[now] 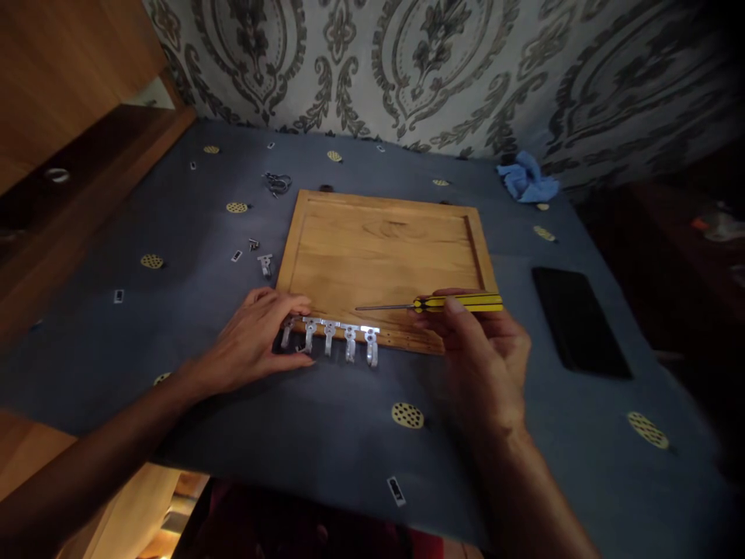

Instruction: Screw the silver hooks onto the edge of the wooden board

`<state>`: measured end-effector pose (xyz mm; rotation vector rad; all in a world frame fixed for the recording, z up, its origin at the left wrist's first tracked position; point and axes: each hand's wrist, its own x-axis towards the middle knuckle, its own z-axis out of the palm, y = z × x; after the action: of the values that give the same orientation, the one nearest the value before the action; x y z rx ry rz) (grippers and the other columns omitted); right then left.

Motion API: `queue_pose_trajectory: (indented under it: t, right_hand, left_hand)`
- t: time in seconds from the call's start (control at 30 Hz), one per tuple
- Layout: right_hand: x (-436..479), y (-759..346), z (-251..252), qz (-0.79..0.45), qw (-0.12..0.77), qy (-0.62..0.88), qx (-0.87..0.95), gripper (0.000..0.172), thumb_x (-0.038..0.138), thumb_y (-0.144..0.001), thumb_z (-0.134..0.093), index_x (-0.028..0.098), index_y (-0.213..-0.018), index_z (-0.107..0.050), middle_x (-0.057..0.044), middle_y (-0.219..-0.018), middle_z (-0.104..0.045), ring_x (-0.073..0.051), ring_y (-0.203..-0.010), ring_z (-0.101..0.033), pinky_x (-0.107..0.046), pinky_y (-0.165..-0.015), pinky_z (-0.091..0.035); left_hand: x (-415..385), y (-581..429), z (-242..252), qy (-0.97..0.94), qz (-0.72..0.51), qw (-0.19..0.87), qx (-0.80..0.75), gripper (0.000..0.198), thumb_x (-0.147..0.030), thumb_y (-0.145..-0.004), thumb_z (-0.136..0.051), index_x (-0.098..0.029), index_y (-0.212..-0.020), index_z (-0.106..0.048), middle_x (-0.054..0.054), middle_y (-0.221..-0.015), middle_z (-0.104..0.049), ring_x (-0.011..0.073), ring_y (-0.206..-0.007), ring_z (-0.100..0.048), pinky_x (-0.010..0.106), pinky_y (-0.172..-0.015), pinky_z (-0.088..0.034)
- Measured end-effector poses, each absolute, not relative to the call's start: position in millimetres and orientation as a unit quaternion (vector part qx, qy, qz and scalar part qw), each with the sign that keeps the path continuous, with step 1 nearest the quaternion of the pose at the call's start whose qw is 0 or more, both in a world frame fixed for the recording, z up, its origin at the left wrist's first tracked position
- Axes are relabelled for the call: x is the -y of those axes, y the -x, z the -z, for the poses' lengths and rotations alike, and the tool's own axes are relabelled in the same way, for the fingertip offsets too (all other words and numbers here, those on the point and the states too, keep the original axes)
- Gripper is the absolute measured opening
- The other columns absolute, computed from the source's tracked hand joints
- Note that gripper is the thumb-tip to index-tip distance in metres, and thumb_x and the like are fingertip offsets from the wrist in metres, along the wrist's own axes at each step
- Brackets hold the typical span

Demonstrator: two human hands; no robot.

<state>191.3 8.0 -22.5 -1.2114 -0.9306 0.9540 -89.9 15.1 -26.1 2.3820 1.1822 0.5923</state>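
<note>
1. Table covered in blue-grey patterned cloth (349, 435). Far right corner: crumpled blue rag (527, 182). Near right edge: flat black rectangular slab (576, 318).
2. Off the left edge of the framed, honey-brown wooden panel (378, 248): loose silver metal hook (265, 265); small metal bits (254, 244) beyond.
3. Left hand (256, 334) curls about panel's near left corner, partly hiding it; grip cannot be told.
4. Right hand (486, 349) grasps yellow-handled, black-striped screwdriver (457, 303), shaft pointing left above panel.
5. Panel mid-table, recessed centre, knotted grain; five shiny silver hooks (350, 343) line its near edge.
</note>
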Motion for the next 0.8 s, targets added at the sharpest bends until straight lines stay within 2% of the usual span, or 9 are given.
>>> queue_pose_trajectory:
  t: [0.1, 0.23, 0.47, 0.6, 0.8]
  right_hand:
    - [-8, -190, 23, -0.422, 0.616, 0.531, 0.4, 0.03, 0.047, -0.076, -0.083, 0.021, -0.087, -0.072, -0.002, -0.081, -0.073, -0.017, -0.064, -0.069, -0.033, -0.066, -0.059]
    - [-7, -188, 24, -0.404, 0.61, 0.545, 0.411, 0.032, 0.05, -0.078, -0.081, 0.021, -0.088, -0.072, -0.002, -0.082, -0.073, -0.017, -0.066, -0.069, -0.033, -0.068, -0.058]
    - [-3, -185, 14, -0.327, 0.623, 0.543, 0.458, 0.023, 0.042, -0.084, -0.076, 0.021, -0.089, -0.07, -0.001, -0.079, -0.072, -0.016, -0.065, -0.069, -0.032, -0.065, -0.059]
    - [1, -184, 8, -0.296, 0.626, 0.53, 0.49, 0.021, 0.041, -0.085, -0.075, 0.02, -0.088, -0.07, -0.002, -0.079, -0.072, -0.017, -0.064, -0.07, -0.033, -0.063, -0.061]
    - [5, -185, 7, -0.297, 0.615, 0.534, 0.499, 0.018, 0.039, -0.085, -0.075, 0.021, -0.086, -0.07, -0.001, -0.077, -0.071, -0.016, -0.066, -0.07, -0.03, -0.062, -0.06]
  left_hand:
    - [-15, 90, 25, -0.851, -0.212, 0.214, -0.43, 0.058, -0.046, -0.082, -0.078, -0.026, -0.128, -0.048, 0.006, -0.12, -0.069, 0.0292, -0.111, -0.064, 0.051, -0.104, -0.043]
    - [-10, 82, 21, -0.858, -0.2, 0.17, -0.441, 0.063, -0.049, -0.081, -0.079, -0.023, -0.129, -0.047, 0.007, -0.12, -0.068, 0.0292, -0.11, -0.063, 0.051, -0.103, -0.043]
    - [-2, 52, 4, -0.905, -0.149, 0.091, -0.389, 0.071, -0.056, -0.083, -0.076, -0.018, -0.133, -0.042, 0.008, -0.113, -0.068, 0.0286, -0.109, -0.063, 0.052, -0.11, -0.036]
    - [-6, 39, 3, -0.907, -0.134, 0.099, -0.386, 0.074, -0.055, -0.08, -0.079, -0.016, -0.132, -0.043, 0.008, -0.109, -0.069, 0.0292, -0.105, -0.064, 0.05, -0.106, -0.04]
    - [-11, 32, 10, -0.895, -0.132, 0.125, -0.408, 0.072, -0.05, -0.079, -0.081, -0.017, -0.132, -0.044, 0.011, -0.117, -0.068, 0.0312, -0.11, -0.063, 0.046, -0.098, -0.045]
